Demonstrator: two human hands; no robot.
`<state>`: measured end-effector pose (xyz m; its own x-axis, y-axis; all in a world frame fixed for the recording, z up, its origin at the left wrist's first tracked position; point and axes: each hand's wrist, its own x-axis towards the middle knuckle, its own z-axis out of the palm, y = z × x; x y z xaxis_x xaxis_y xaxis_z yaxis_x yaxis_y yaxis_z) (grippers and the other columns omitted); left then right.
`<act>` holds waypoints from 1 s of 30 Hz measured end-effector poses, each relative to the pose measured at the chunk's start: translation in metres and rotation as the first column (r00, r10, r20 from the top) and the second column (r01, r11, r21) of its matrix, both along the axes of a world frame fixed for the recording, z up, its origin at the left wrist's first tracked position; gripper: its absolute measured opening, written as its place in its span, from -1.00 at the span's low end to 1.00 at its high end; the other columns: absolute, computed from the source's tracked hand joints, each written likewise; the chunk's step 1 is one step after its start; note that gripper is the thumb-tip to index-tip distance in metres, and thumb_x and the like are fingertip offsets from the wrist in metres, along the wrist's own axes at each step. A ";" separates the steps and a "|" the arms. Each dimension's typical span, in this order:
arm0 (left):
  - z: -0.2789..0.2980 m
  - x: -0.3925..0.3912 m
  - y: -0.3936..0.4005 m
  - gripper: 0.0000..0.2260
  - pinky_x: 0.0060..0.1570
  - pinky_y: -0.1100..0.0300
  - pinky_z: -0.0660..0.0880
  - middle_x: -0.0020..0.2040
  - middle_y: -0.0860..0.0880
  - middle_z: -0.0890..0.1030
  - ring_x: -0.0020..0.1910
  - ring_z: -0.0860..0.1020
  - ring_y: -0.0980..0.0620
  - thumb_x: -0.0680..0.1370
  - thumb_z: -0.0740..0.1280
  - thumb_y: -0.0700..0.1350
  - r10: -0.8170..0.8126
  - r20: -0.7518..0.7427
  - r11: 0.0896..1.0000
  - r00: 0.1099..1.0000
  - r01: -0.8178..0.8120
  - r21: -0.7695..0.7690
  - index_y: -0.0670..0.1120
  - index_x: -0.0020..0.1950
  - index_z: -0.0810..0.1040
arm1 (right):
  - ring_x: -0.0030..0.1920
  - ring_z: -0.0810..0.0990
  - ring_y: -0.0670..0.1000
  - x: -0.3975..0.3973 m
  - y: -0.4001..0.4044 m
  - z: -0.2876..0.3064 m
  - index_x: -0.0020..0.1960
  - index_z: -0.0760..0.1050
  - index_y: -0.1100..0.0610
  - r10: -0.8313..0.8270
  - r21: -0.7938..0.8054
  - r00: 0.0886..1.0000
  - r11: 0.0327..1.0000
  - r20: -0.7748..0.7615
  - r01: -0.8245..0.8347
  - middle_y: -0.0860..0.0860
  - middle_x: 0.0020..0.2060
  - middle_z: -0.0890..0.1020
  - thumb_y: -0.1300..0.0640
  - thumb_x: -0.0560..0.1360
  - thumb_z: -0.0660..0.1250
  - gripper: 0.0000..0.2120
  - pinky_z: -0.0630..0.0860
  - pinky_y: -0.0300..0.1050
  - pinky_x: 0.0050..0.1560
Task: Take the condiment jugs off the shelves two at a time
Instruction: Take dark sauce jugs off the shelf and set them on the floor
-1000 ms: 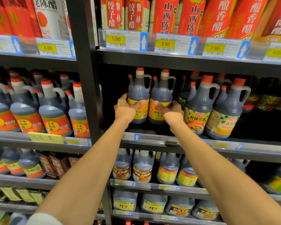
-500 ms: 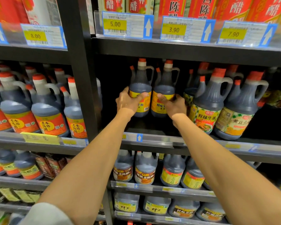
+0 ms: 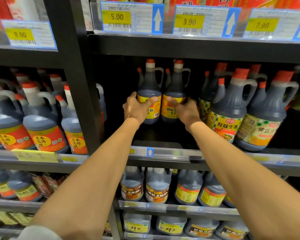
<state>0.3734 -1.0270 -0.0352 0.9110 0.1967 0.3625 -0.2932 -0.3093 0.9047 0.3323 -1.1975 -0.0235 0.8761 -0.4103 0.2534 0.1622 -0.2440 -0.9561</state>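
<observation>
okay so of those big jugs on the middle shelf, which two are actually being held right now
The two slim yellow-labelled jugs side by side at the back: the left hand grips the left jug, the right hand the right jug. The green-checked jugs beside them stand untouched.

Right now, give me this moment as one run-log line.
left hand: grips left yellow-label jug | right hand: grips right yellow-label jug | jugs: side by side, upright, deep on middle shelf | step: pair not yet out

Two yellow-labelled jugs (image 3: 150,94) are gripped, one per hand, with two hands (image 3: 137,109) counted. Four price tags (image 3: 132,18) are shown at twelve o'clock. Two green-checked jugs (image 3: 229,110) are seen at three o'clock.
</observation>
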 end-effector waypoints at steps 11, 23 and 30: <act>0.003 0.020 -0.008 -0.38 0.15 -0.04 0.60 0.12 -0.05 0.69 0.18 0.61 -0.10 0.30 0.54 0.31 0.048 0.007 0.999 0.999 -0.048 -0.007 -0.04 0.21 0.61 | 0.25 0.60 0.11 0.019 0.001 -0.001 0.41 0.44 0.17 -0.018 0.010 1.000 1.000 -0.012 0.018 0.05 0.23 0.62 -0.30 0.29 0.58 -0.13 0.55 0.10 0.31; 0.003 0.025 -0.010 -0.40 0.17 -0.06 0.60 0.12 -0.04 0.69 0.19 0.61 -0.10 0.31 0.53 0.31 0.039 0.000 0.999 0.999 -0.039 -0.020 -0.02 0.19 0.63 | 0.35 0.54 0.15 0.035 -0.004 -0.003 0.46 0.39 0.11 -0.060 -0.024 0.997 0.998 -0.055 0.059 0.07 0.33 0.58 -0.30 0.32 0.55 -0.13 0.51 0.16 0.36; 0.006 0.018 -0.009 -0.44 0.17 -0.06 0.59 0.11 -0.04 0.68 0.18 0.61 -0.10 0.33 0.53 0.30 0.037 -0.015 0.999 0.999 -0.037 -0.011 -0.02 0.17 0.62 | 0.39 0.50 0.14 0.033 -0.006 -0.003 0.51 0.32 0.13 -0.035 -0.016 0.996 0.999 -0.077 0.034 0.08 0.38 0.54 -0.17 0.45 0.52 -0.24 0.46 0.07 0.39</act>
<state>0.3917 -1.0361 -0.0294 0.9083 0.2347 0.3463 -0.2679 -0.3096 0.9124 0.3656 -1.2031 -0.0262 0.8786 -0.4377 0.1912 0.0788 -0.2619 -0.9619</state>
